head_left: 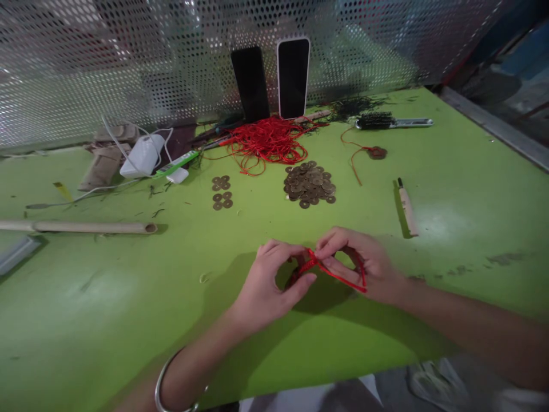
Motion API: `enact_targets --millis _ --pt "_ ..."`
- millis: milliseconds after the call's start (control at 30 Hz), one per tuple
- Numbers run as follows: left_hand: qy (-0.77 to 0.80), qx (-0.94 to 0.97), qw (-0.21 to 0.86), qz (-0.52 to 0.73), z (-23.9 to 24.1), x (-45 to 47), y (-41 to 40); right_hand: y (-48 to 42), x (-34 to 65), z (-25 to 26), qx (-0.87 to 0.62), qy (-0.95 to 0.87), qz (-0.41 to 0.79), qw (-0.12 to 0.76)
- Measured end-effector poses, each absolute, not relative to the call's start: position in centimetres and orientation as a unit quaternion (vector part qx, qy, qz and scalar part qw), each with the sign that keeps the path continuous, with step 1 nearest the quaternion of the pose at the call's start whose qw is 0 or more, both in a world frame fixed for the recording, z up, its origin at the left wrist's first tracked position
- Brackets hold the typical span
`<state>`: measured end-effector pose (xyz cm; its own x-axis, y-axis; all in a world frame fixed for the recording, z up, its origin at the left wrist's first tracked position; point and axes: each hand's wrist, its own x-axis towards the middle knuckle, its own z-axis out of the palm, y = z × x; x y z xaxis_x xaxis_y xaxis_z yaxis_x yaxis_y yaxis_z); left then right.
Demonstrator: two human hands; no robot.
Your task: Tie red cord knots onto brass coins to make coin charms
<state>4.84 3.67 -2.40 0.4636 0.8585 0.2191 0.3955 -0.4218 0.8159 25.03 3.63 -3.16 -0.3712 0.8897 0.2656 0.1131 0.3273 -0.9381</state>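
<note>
Above the near part of the green table, a knotted red cord [307,265] stretches between my two hands. My left hand [274,280] pinches its braided part with thumb and fingers. With thumb and forefinger, my right hand [355,257] grips the cord close to the knots, and a loop of it runs around the fingers. Whatever else the left fingers may cover is hidden. Beyond my hands lies a pile of round coins with holes [309,183]. Two small groups of coins [222,200] sit to its left.
Behind the coins is a tangle of red cord [274,140], with two phones [294,77] leaning on a perforated metal screen [171,63]. A round brush [386,122], a coin piece with red cord [376,152] and a wooden-handled tool [407,209] lie right; a bamboo tube [94,227] left.
</note>
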Motion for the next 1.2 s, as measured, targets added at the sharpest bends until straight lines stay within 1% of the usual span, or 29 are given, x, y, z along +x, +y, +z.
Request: enact_targets --millis 100,200,467,567,667,733,833,933,1033,1133,1200 --pt "0.388 0.771 0.408 0.296 -2.1 4.9 3.8 3.7 25.0 -3.1 -0.360 -0.705 0.440 0.424" --pt "0.380 0.763 0.437 0.288 -2.0 4.8 3.9 3.7 24.9 -3.0 -0.356 -0.714 0.423 0.429" --pt "0.400 0.732 0.453 0.316 -2.5 5.0 3.8 4.0 25.0 -2.5 -0.371 -0.750 0.395 0.379" --pt "0.388 0.696 0.507 0.330 -2.4 4.9 3.8 4.2 25.0 -2.4 -0.393 -0.748 0.390 0.365" --pt "0.356 0.654 0.573 0.342 -2.4 4.6 3.8 4.4 24.7 -2.5 -0.425 -0.737 0.408 0.332" --pt "0.346 0.640 0.586 0.355 -2.4 4.5 3.8 4.3 24.6 -2.6 -0.428 -0.736 0.423 0.310" --pt "0.357 0.638 0.568 0.379 -2.5 4.5 3.8 4.1 24.5 -3.0 -0.414 -0.766 0.403 0.283" --pt "0.385 0.652 0.524 0.391 -2.6 4.7 3.8 3.8 24.5 -3.6 -0.370 -0.831 0.328 0.255" --pt "0.425 0.694 0.429 0.392 -2.7 4.9 3.7 3.3 24.4 -4.1 -0.325 -0.875 0.267 0.239" --pt "0.434 0.747 0.320 0.390 -2.6 5.0 3.6 3.1 24.3 -4.1 -0.324 -0.875 0.275 0.230" --pt "0.430 0.765 0.273 0.394 -2.7 5.0 3.7 3.1 24.2 -3.7 -0.336 -0.865 0.293 0.232"
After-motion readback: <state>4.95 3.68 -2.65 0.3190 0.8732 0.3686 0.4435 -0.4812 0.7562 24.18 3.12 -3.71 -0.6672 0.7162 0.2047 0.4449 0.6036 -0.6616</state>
